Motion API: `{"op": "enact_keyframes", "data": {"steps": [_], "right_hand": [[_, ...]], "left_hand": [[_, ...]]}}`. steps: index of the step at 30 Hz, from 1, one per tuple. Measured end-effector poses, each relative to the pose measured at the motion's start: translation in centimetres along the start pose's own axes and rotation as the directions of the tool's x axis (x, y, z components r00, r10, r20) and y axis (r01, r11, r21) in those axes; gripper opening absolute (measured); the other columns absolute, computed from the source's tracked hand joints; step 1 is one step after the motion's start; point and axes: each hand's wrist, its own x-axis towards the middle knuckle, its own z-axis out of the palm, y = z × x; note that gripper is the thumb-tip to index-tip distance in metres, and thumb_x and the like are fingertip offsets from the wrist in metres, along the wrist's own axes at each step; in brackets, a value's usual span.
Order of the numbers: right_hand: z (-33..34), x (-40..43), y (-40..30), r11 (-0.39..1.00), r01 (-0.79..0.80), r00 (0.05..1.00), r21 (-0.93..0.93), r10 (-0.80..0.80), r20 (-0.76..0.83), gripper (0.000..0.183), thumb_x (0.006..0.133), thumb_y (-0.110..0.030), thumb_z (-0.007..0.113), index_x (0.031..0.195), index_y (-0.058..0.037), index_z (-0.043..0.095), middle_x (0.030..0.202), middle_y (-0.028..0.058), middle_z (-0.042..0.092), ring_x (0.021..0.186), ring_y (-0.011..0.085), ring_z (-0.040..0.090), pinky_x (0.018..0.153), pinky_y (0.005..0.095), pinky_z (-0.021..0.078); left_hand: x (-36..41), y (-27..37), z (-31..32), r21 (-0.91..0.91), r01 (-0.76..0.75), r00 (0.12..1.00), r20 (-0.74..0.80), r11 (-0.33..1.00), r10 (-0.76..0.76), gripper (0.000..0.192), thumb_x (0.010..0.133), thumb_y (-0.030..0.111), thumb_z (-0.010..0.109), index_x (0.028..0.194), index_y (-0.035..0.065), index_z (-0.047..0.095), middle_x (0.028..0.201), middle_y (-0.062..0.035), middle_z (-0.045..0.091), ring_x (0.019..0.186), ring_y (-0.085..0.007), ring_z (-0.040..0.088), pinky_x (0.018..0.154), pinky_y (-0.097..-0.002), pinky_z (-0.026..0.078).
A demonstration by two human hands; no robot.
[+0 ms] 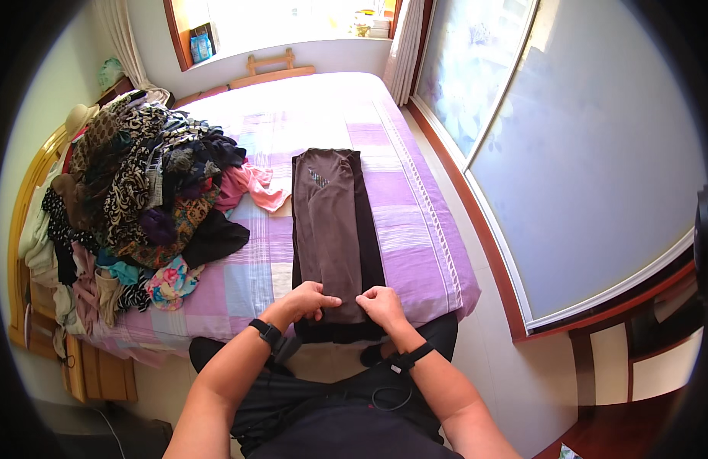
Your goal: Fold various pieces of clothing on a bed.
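Note:
A brown long garment [334, 224], folded lengthwise with a small patterned patch near its far end, lies on a black garment [372, 246] on the bed. My left hand [305, 301] pinches the left side of the brown garment's near end between thumb and fingers. At the right corner of that same end, my right hand [381, 306] has thumb and fingertips closed on the cloth edge. Black cloth shows beneath and on both sides of the brown one, and its near end hangs at the bed's edge.
A large pile of mixed clothes [153, 172] covers the bed's left side, with a pink garment [253, 183] reaching towards the brown one. The bed [411, 229] has a purple checked cover. Sliding wardrobe doors [595, 172] stand at right, a wooden drawer unit [104, 367] at lower left.

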Motion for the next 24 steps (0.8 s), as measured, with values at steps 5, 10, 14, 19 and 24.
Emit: {"op": "enact_keyframes", "data": {"steps": [5, 10, 14, 19, 24], "right_hand": [[0.4, -1.1, 0.0, 0.996, 0.057, 0.998, 0.069, -0.055, -0.028, 0.025, 0.083, -0.023, 0.078, 0.093, 0.0001, 0.075, 0.077, 0.0118, 0.073, 0.074, 0.0222, 0.071, 0.071, 0.0360, 0.0564], [0.0, -2.4, 0.5, 0.992, 0.107, 0.993, 0.072, -0.103, -0.055, 0.025, 0.085, -0.018, 0.075, 0.104, -0.0015, 0.073, 0.075, 0.0089, 0.069, 0.070, 0.0211, 0.068, 0.068, 0.0356, 0.0542], [-1.4, -4.5, 0.7, 0.990, 0.131, 0.991, 0.047, -0.131, -0.009, 0.028, 0.087, -0.017, 0.072, 0.112, -0.0056, 0.071, 0.078, 0.0087, 0.070, 0.075, 0.0241, 0.069, 0.071, 0.0381, 0.0541], [-3.5, -6.9, 2.4, 0.989, 0.138, 0.990, 0.054, -0.137, -0.022, 0.025, 0.087, -0.012, 0.070, 0.112, -0.0083, 0.072, 0.081, 0.0086, 0.070, 0.078, 0.0257, 0.070, 0.074, 0.0389, 0.0552], [-5.9, -8.0, 3.3, 0.959, 0.264, 0.960, -0.102, -0.272, -0.072, 0.035, 0.084, -0.005, 0.071, 0.118, -0.0102, 0.068, 0.098, 0.0093, 0.065, 0.089, 0.0274, 0.067, 0.079, 0.0389, 0.0552]], "left_hand": [[-0.8, -2.4, 0.2, -0.007, -0.016, 0.998, -0.059, 1.000, 0.015, 0.039, 0.091, 0.041, 0.082, 0.083, 0.0065, 0.065, 0.063, -0.0043, 0.065, 0.047, -0.0104, 0.059, 0.039, -0.0248, 0.032], [-1.5, -4.3, -0.2, 0.090, 0.025, 0.988, -0.154, 0.996, -0.011, 0.037, 0.092, 0.037, 0.081, 0.090, 0.0017, 0.069, 0.076, -0.0093, 0.075, 0.050, -0.0120, 0.062, 0.043, -0.0276, 0.045], [-2.6, -8.6, -0.6, 0.054, -0.150, 0.931, -0.330, 0.987, 0.160, 0.033, 0.089, 0.030, 0.081, 0.086, -0.0007, 0.069, 0.073, -0.0097, 0.074, 0.052, -0.0156, 0.065, 0.050, -0.0310, 0.052], [-4.6, -13.6, -0.1, 0.215, -0.398, 0.710, -0.544, 0.892, 0.448, 0.024, 0.086, 0.014, 0.079, 0.099, -0.0001, 0.066, 0.079, -0.0103, 0.070, 0.075, -0.0211, 0.071, 0.071, -0.0344, 0.058], [-8.7, -11.0, 0.5, 0.545, -0.370, 0.693, -0.378, 0.752, 0.614, 0.043, 0.081, 0.002, 0.076, 0.120, 0.0061, 0.059, 0.110, -0.0135, 0.067, 0.097, -0.0283, 0.068, 0.084, -0.0369, 0.057]]}}
